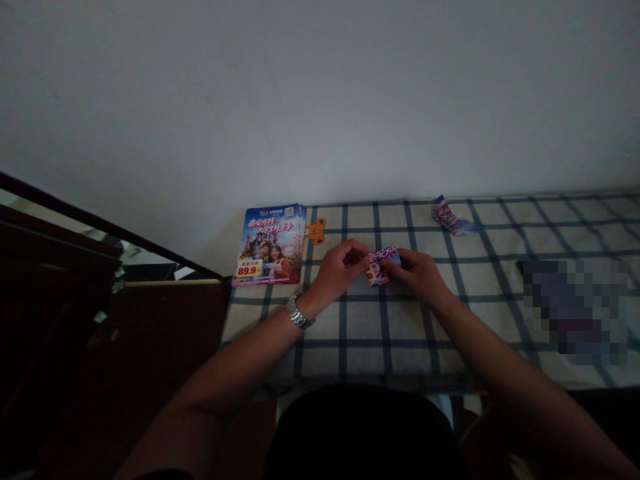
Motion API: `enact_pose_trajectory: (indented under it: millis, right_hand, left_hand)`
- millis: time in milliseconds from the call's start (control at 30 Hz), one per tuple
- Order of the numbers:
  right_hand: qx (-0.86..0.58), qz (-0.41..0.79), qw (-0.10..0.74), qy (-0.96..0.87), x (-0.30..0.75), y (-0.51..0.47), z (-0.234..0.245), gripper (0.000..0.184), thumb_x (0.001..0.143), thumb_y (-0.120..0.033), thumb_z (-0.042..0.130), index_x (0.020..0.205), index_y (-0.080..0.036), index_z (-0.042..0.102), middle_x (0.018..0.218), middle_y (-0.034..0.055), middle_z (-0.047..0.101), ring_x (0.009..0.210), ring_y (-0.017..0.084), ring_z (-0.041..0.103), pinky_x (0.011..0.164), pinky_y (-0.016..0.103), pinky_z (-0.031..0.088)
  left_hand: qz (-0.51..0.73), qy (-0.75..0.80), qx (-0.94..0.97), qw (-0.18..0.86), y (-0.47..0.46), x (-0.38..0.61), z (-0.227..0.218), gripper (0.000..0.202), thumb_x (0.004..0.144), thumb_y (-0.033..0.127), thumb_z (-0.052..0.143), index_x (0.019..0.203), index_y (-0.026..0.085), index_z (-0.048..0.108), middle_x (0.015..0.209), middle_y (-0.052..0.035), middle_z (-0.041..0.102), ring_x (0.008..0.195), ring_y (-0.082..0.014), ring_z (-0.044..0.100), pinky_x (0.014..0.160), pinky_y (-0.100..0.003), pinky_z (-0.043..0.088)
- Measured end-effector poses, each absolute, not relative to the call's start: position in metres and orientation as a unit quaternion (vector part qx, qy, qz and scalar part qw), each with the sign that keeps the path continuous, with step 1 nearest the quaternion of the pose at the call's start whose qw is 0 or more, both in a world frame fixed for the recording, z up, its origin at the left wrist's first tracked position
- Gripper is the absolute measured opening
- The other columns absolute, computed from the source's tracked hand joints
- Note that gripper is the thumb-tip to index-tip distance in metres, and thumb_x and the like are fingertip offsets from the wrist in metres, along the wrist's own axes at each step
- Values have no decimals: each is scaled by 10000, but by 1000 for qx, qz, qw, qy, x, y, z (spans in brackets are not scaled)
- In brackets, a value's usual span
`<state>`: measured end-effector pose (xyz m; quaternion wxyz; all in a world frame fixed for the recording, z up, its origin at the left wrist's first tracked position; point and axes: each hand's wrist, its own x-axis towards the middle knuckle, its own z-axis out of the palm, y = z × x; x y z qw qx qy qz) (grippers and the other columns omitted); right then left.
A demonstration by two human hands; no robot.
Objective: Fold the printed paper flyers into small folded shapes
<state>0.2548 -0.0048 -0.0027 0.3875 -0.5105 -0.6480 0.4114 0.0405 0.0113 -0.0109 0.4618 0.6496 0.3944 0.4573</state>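
A small folded flyer (381, 268), printed in red, white and blue with a yellow patch, is held above the checked tablecloth. My left hand (346, 265) pinches its left side, and a metal-band watch (299, 312) circles that wrist. On the flyer's right side, my right hand (417, 272) is closed with the thumb on its front. A stack of full-size flyers (270, 247) with the same kind of colours lies flat to the left of my hands. Farther back on the right sits a fanned row of small folded flyers (451, 219).
The checked tablecloth (360, 347) covers a long table against a pale wall (350, 100). An orange bear-shaped figure (315, 231) lies beside the stack. A pixelated dark object (575, 310) is at the right. Dark wooden furniture (55, 300) stands left of the table.
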Motion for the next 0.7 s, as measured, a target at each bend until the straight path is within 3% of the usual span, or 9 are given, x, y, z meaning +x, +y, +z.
enact_pose_trajectory:
  millis: [300, 467, 700]
  right_hand:
    - [-526, 380, 352, -674, 259, -3, -6, 346, 898, -511, 702, 792, -183, 739, 676, 18, 701, 624, 177, 596, 559, 279, 422]
    - [-523, 388, 353, -671, 258, -2, -5, 338, 898, -506, 691, 891, -175, 759, 730, 20, 703, 677, 178, 594, 596, 272, 438]
    - [-536, 401, 331, -665, 259, -3, -7, 393, 876, -565, 710, 873, -173, 731, 693, 6, 640, 625, 155, 512, 549, 265, 380]
  left_hand:
    - [398, 376, 683, 482, 17, 35, -13, 241, 922, 408, 750, 995, 184, 702, 878, -28, 734, 782, -152, 686, 698, -257, 540]
    - [388, 382, 687, 482, 18, 32, -12, 270, 924, 438, 746, 955, 175, 694, 881, -28, 726, 770, -141, 665, 698, -249, 524]
    - [404, 383, 663, 501, 17, 35, -15, 281, 927, 451, 741, 968, 179, 683, 894, -34, 729, 794, -154, 682, 729, -268, 553]
